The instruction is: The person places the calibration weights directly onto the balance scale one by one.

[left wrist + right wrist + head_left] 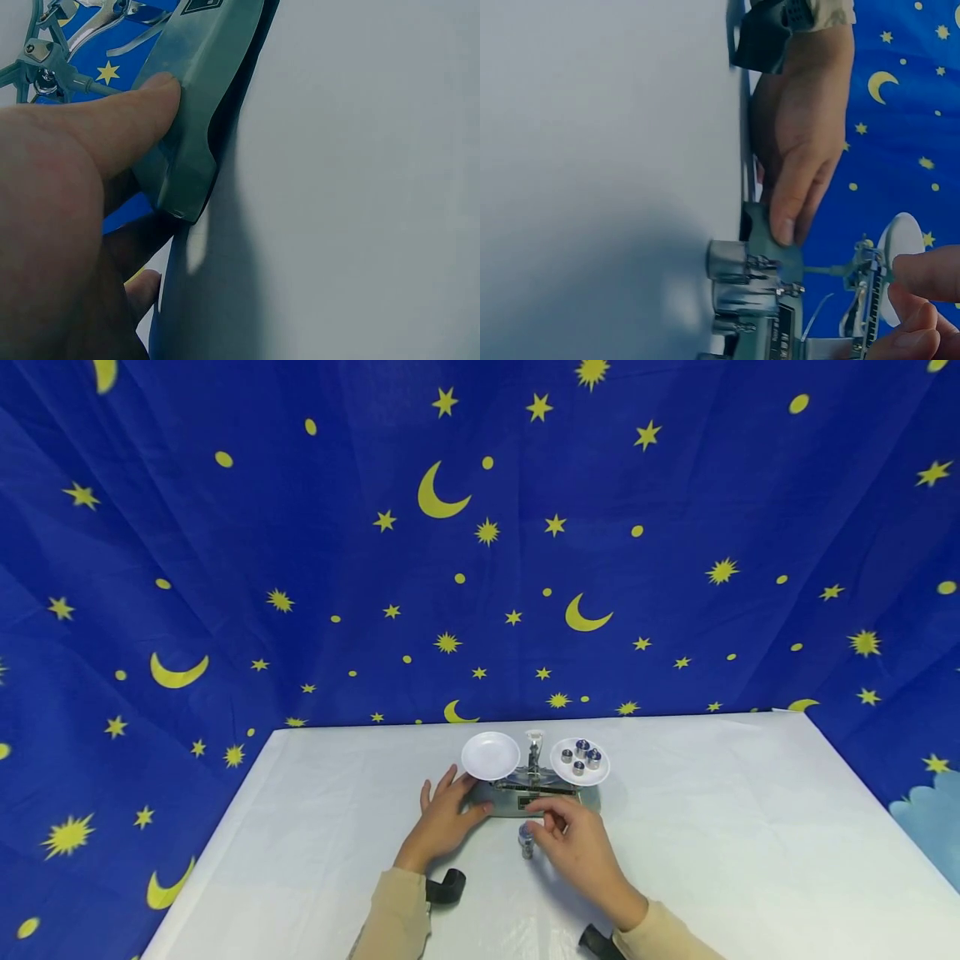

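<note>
Grey-green in colour, the base of a small balance scale point(507, 803) stands on the white-covered desk point(720, 852), toward its far side and near the middle. Two round white pans sit on top, one at either end: the left pan point(490, 756) shows a bare surface, while the right pan point(591, 777) carries four small silver weights point(582, 748) set close together. Between the pans rises a shiny upright post point(534, 754), with a dark marked beam point(874, 300) running across in front of it. A dark label point(782, 330) is fixed to the front of the base.

Of the two hands, the left hand point(442, 823) grips the left end of the base, its thumb pressed on top and its other fingers reaching behind. More silver weights point(746, 295) stand upright on the desk just in front of the scale, knobs upward. Over them hovers the right hand point(577, 847), loosely bent, its index finger and thumb parted and clear of the weights.

Beige sleeves point(395, 912) cover both forearms, and a black device point(447, 887) sits at the left wrist. Behind the desk hangs a blue cloth point(517, 668) printed with yellow moons and stars.
</note>
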A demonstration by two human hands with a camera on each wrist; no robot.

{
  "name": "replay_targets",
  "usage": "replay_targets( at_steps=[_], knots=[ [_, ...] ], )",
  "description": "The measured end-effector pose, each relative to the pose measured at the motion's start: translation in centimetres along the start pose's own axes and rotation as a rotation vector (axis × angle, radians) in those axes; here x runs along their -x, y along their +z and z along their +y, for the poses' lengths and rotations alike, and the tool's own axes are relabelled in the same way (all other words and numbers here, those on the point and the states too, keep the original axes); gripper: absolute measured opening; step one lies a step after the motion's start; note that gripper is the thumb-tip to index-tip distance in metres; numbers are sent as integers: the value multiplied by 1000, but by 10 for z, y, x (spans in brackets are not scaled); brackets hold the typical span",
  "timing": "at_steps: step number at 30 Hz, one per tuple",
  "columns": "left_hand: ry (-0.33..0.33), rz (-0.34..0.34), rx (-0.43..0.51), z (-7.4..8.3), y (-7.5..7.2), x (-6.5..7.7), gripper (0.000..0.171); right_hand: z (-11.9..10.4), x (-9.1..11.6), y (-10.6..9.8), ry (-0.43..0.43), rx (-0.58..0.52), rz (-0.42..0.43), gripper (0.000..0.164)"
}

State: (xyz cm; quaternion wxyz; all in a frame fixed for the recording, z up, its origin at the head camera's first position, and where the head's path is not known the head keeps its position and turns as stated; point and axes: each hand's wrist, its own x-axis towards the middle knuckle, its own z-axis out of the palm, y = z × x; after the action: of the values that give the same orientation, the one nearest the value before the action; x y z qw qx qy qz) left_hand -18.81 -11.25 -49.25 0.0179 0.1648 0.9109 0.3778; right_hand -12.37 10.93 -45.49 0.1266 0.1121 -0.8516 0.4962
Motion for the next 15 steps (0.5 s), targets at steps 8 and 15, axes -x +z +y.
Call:
replay_targets(
  at_steps=[8,15],
  knots=[
    [5,-1,-2,0,0,0,62,5,1,5,71,-39,-50,17],
    [22,7,5,1,-1,2,62,12,-1,8,123,-52,-119,17]
  ],
)
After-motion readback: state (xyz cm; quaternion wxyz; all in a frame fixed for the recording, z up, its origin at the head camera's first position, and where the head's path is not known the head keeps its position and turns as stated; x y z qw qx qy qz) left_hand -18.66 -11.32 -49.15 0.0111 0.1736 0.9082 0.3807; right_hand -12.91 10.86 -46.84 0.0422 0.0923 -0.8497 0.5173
